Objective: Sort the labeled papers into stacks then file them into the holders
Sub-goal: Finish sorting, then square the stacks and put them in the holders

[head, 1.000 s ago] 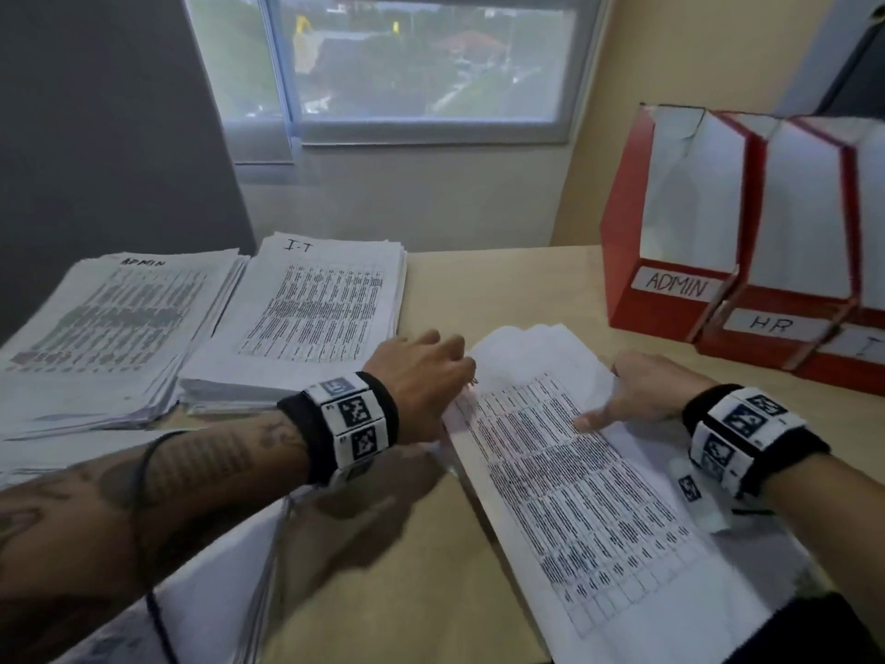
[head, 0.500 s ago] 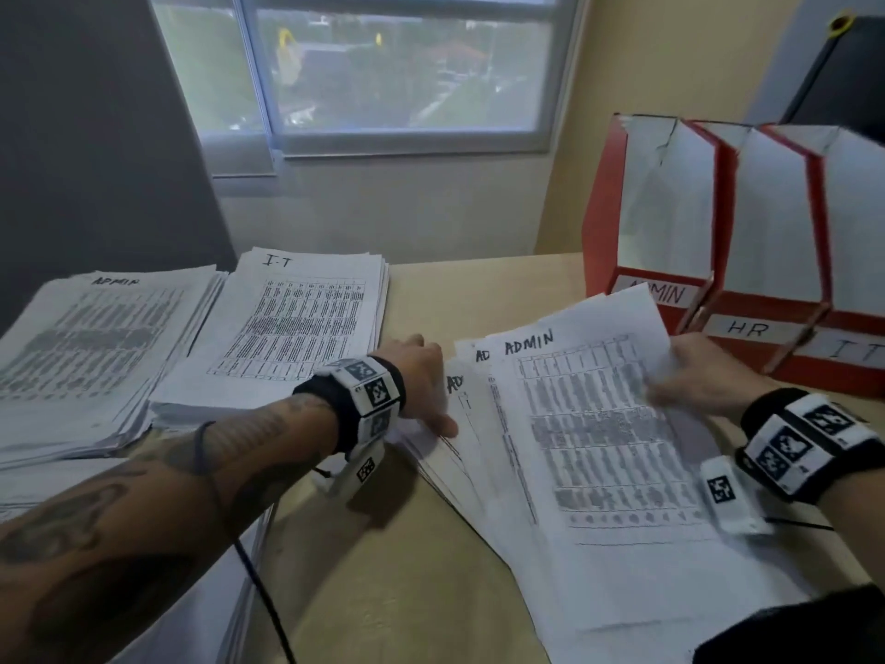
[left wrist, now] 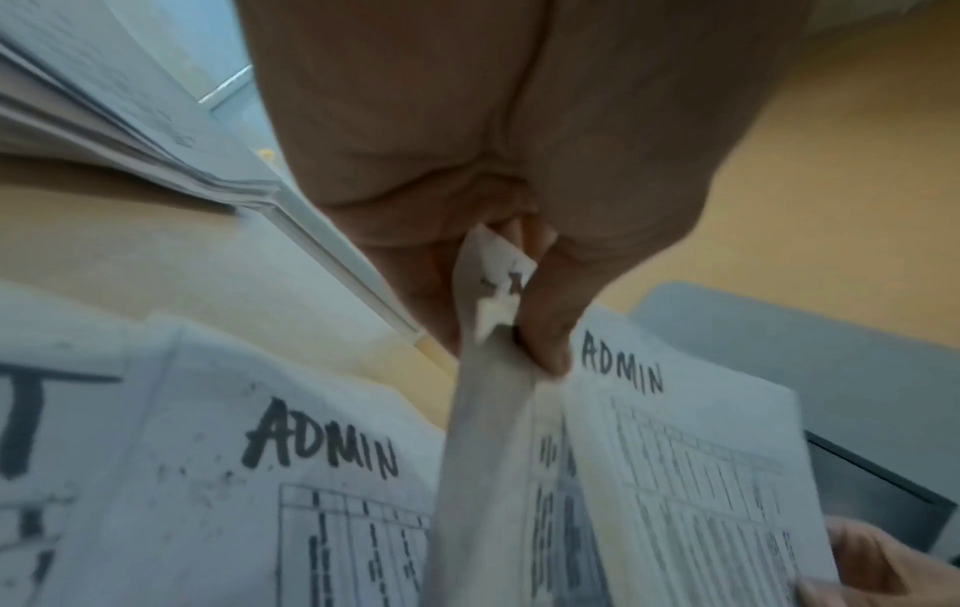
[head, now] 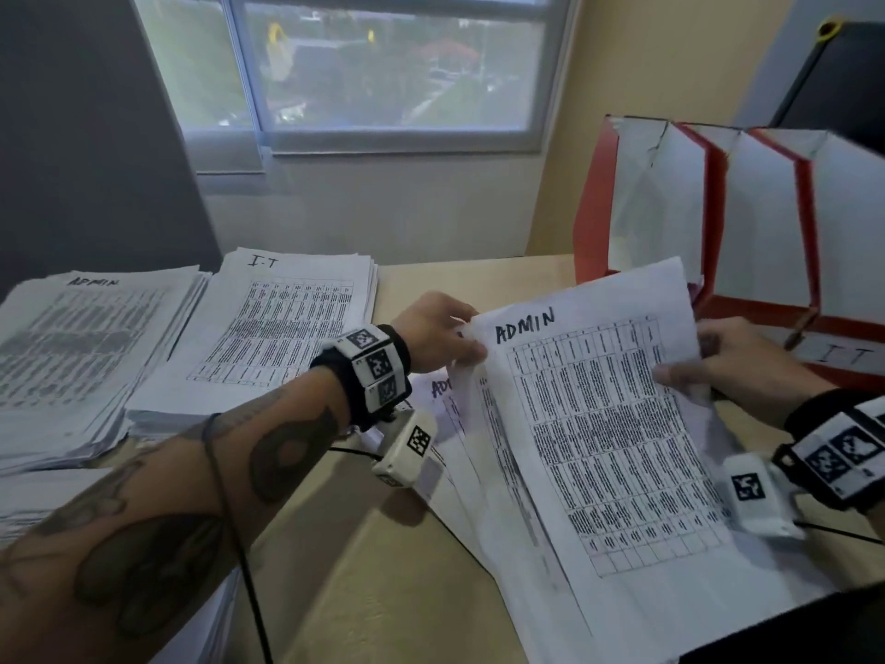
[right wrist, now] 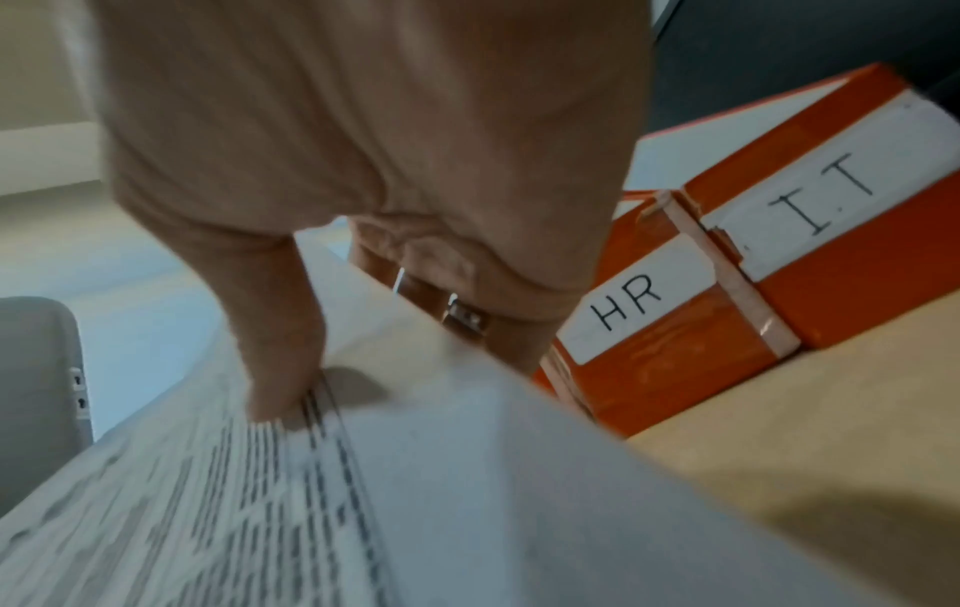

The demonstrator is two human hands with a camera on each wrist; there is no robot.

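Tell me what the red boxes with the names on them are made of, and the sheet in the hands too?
The red holders look like cardboard with a slightly shiny red coat: thin flat walls, folded edges, a torn white lining, tape at the joins. The ADMIN sheet is plain matte printer paper: it bends and creases where the left hand pinches it and the right hand holds it.

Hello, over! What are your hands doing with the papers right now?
Left hand pinches ADMIN sheet's corner. Right hand grips its other edge. Sheet lifted off loose pile. ADMIN stack far left; nothing blocking.
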